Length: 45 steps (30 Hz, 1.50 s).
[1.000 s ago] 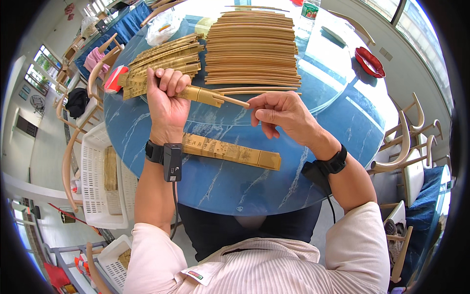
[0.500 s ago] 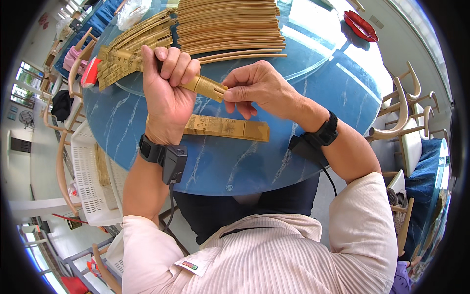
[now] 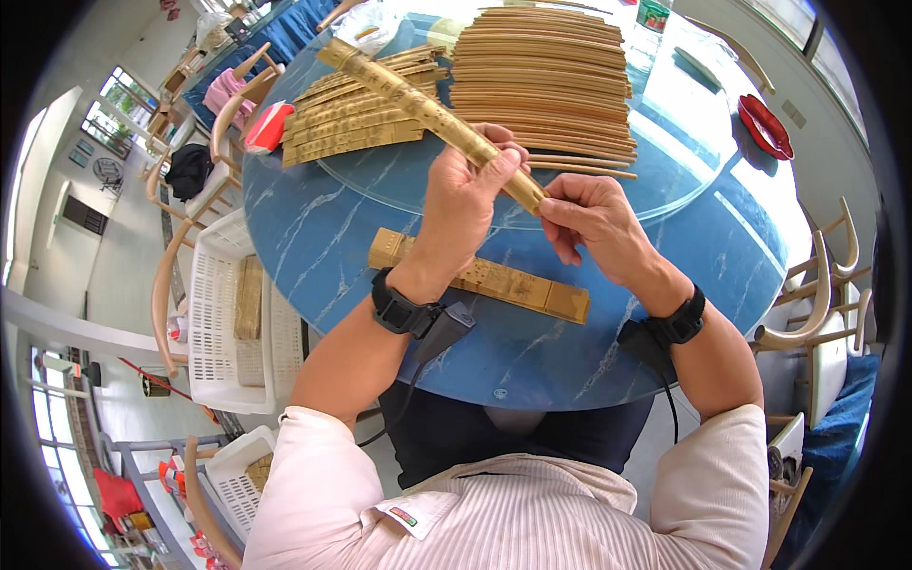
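Note:
My left hand (image 3: pixel 454 207) is closed round the lower part of a long, narrow gold printed sleeve (image 3: pixel 408 98), thumb on top. The sleeve slants up to the far left and looks rounded, like a tube; whether anything is inside it I cannot tell. My right hand (image 3: pixel 600 226) pinches its near right end between thumb and fingertips. Beneath my hands, more flat gold sleeves (image 3: pixel 522 287) lie on the blue marbled table (image 3: pixel 323 247), partly hidden by my left wrist.
Beyond my hands, a pile of long thin tan sticks (image 3: pixel 541 90) and fanned gold sleeves (image 3: pixel 356 138) lie on a glass turntable (image 3: pixel 679 157). A red dish (image 3: pixel 765 128) sits far right, a bottle (image 3: pixel 652 24) at the back. White plastic baskets (image 3: pixel 217 313) stand left of the table.
My left hand has turned from a fist round the sleeve to a thumb-on-top grip, leaving more of the sleeve exposed. My right hand still pinches its end. The whole view has shifted.

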### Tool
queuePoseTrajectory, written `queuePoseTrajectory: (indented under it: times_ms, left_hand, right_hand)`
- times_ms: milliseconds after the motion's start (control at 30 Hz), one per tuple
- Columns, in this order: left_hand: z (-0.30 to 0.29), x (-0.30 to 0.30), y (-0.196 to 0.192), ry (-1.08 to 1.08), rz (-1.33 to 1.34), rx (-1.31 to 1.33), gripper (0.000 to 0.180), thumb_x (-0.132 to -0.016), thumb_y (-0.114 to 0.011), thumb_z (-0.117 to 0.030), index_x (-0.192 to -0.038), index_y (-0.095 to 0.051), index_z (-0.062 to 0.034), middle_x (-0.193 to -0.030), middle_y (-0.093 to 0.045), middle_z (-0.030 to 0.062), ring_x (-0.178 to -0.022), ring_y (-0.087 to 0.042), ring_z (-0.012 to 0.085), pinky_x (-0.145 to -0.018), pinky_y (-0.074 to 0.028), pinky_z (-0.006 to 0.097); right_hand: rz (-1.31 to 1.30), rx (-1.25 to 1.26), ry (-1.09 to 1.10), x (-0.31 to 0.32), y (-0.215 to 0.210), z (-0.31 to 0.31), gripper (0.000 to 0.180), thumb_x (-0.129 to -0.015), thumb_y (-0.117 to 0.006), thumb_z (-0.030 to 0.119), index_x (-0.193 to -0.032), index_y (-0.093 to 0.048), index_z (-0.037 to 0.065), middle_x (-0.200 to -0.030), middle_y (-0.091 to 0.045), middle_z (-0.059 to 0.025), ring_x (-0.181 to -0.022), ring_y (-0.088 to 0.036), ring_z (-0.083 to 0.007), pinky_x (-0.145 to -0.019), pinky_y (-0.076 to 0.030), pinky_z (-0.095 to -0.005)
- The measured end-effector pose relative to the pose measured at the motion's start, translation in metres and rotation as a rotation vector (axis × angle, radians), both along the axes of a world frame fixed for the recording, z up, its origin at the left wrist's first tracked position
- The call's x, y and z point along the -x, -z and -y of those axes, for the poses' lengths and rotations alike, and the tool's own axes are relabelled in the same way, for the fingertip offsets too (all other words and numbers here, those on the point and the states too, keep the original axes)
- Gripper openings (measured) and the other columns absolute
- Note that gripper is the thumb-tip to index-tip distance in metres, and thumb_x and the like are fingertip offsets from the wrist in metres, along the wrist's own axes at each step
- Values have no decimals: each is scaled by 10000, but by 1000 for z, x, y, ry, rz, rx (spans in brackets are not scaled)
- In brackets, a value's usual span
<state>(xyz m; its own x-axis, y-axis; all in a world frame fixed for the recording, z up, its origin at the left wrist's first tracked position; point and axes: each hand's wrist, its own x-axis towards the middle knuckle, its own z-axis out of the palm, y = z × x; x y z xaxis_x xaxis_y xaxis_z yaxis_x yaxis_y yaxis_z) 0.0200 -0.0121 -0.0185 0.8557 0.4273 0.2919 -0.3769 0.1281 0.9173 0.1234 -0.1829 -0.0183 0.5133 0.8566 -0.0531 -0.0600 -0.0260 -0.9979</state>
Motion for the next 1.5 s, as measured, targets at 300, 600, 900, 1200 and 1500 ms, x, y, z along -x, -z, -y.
queuePoseTrajectory:
  times_ms: [300, 600, 900, 1200, 1500]
  left_hand:
    - [-52, -8, 9, -203, -36, 34, 288, -1022, -746, -182, -1164, -644, 47, -997, -762, 142, -872, -769, 218, -717, -637, 326]
    - [-113, -28, -104, -283, 244, -16, 200, -1010, -750, -127, -1111, -676, 28, -1037, -764, 155, -922, -767, 239, -803, -656, 332]
    - [-174, -45, -53, -88, -503, 94, 409, -1089, -633, -331, -1299, -543, 8, -1114, -729, 192, -994, -760, 282, -799, -658, 401]
    - [-144, -16, -70, -204, -430, -263, 199, -1060, -655, -143, -1224, -639, -31, -1008, -744, 68, -803, -723, 131, -656, -588, 255]
    - [-94, -12, -32, -172, -568, -1142, 138, -900, -799, -88, -1017, -792, -15, -870, -760, 58, -796, -732, 168, -702, -566, 337]
  right_hand:
    - [174, 21, 54, -8, -6, 2, 215, -1081, -639, 177, -980, -701, -1, -746, -670, -24, -527, -612, -69, -442, -453, -212]
    - [220, 14, 18, -9, -12, 12, 217, -1023, -635, 148, -966, -717, -44, -752, -681, -44, -567, -635, -108, -490, -463, -259]
    - [290, -10, 85, -24, -11, 14, 219, -998, -637, 146, -939, -708, -52, -743, -692, -70, -559, -648, -136, -512, -496, -292]
    - [297, -99, 250, -39, -21, 20, 212, -1057, -654, 151, -923, -705, -5, -723, -662, -18, -542, -611, -64, -445, -440, -216]
    - [247, -127, 430, -74, -2, 23, 225, -1059, -659, 161, -914, -713, -2, -708, -651, -11, -536, -611, -58, -424, -425, -220]
